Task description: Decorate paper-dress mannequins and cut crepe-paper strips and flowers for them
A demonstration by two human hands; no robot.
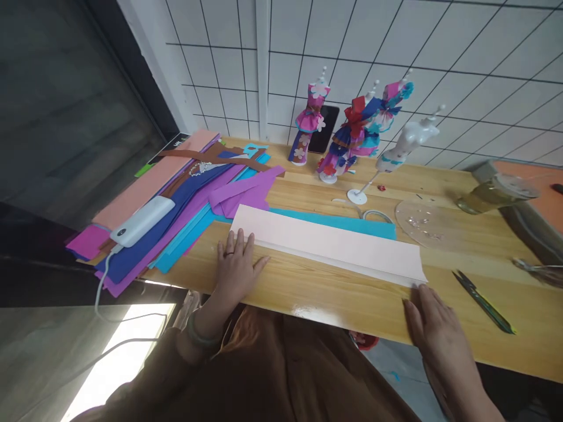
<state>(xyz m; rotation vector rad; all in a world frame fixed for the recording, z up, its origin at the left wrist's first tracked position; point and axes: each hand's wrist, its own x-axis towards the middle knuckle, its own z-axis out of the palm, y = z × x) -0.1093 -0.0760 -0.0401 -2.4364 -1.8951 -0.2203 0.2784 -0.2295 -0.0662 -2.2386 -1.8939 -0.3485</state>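
Note:
A long pale pink strip (pixel 329 237) lies across the wooden table, with a lighter band along its near edge. My left hand (pixel 236 264) rests palm down at the strip's left end, fingers spread and fingertips on its near corner. At the right end, my right hand (pixel 440 319) touches the near corner with its fingertips; its thumb stands apart from the fingers. Neither hand grips anything. Behind the strip, a blue sheet (pixel 334 223) sticks out from under it. Green-handled snips (pixel 486 303) lie to the right of my right hand.
Stacked coloured sheets (pixel 189 205) hold a white power bank (pixel 143 221) with a cable at the left. Dressed mini mannequins (pixel 352 135), a bare one (pixel 407 140) and a phone (pixel 324 130) stand behind. A clear dish (pixel 426 225) and a jar (pixel 492 192) are at the right.

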